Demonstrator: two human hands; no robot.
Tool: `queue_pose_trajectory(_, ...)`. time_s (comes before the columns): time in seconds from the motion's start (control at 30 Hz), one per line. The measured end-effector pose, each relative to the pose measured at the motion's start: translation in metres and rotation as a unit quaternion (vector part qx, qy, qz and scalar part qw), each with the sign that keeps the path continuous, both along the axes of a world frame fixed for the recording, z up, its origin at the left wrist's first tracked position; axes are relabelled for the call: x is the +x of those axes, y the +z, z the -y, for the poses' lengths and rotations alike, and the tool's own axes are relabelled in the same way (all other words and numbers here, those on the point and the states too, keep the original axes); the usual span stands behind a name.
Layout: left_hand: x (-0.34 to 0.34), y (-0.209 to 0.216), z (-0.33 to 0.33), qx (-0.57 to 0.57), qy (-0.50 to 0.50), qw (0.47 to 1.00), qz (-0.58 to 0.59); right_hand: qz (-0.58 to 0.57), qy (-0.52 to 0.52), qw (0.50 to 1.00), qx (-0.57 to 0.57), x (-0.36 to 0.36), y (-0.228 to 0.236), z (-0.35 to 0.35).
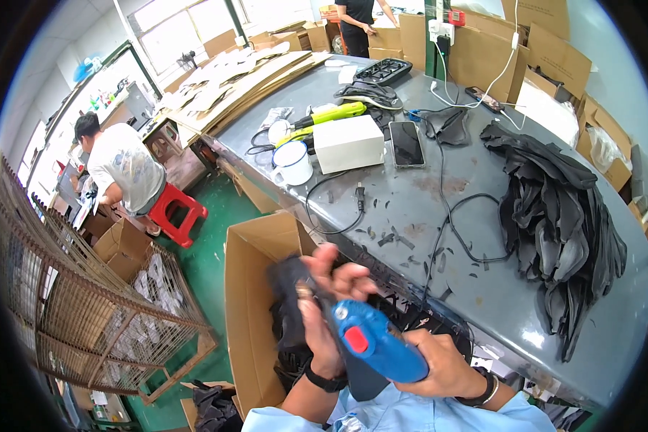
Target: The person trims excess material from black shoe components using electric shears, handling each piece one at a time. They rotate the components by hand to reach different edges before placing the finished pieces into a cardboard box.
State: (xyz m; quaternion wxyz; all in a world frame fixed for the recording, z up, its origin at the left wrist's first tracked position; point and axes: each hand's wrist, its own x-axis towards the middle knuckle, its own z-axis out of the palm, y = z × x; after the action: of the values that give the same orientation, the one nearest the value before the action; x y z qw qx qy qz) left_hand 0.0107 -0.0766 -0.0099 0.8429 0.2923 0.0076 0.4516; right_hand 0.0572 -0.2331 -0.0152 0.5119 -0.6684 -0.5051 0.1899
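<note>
My right hand (441,363) is wrapped round a blue handheld power tool (385,345) with a red button. The tool's head points toward my left hand (322,317), and its working tip is hidden there. A dark, soft black piece of material (286,295), partly smeared by motion, lies between my left thumb and curled fingers. Below my hands, an open cardboard box (255,288) holds more black pieces. On the grey table (475,302) to the right rests a large heap of black cut pieces (561,216). Small black scraps (396,237) are scattered near the table's edge.
A white box (349,144), enamel mug (292,163), phone (407,144) and yellow-green tool (338,113) stand on the table. A loose black cord (446,209) crosses it. To the left are a wire cage (86,288) and a person on a red stool (176,212). Another person stands far behind.
</note>
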Motion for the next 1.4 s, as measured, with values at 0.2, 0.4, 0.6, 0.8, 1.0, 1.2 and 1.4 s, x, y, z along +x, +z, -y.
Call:
queue_pose_trajectory(0.2, -0.011, -0.010, -0.034, 0.041, 0.119, 0.980, -0.154, 0.116, -0.064, 0.990, -0.056, 0.002, 0.001, 0.006)
queue_pose_trajectory(0.4, -0.030, 0.005, -0.033, 0.152, 0.072, 0.970, -0.176, 0.139, -0.086, 0.986, -0.041, 0.004, -0.012, 0.006)
queue_pose_trajectory(0.6, -0.031, -0.001, -0.034, 0.160, 0.046, 0.968, -0.190, 0.145, -0.072, 0.985, -0.050, 0.004, -0.011, 0.006)
queue_pose_trajectory(0.8, -0.034, 0.003, -0.034, 0.188, 0.016, 0.958, -0.215, 0.145, -0.071, 0.985, -0.053, 0.003, -0.010, 0.007)
queue_pose_trajectory(1.0, -0.041, 0.007, -0.043, 0.213, -0.072, 0.940, -0.257, 0.137, -0.062, 0.987, -0.050, 0.003, -0.010, 0.008)
queue_pose_trajectory(1.2, -0.051, 0.030, -0.067, 0.182, -0.219, 0.868, -0.407, 0.170, -0.080, 0.979, -0.080, 0.005, -0.024, 0.019)
queue_pose_trajectory(1.4, -0.051, 0.029, -0.087, 0.287, -0.302, 0.790, -0.449, 0.204, -0.055, 0.973, -0.096, 0.003, -0.027, 0.022)
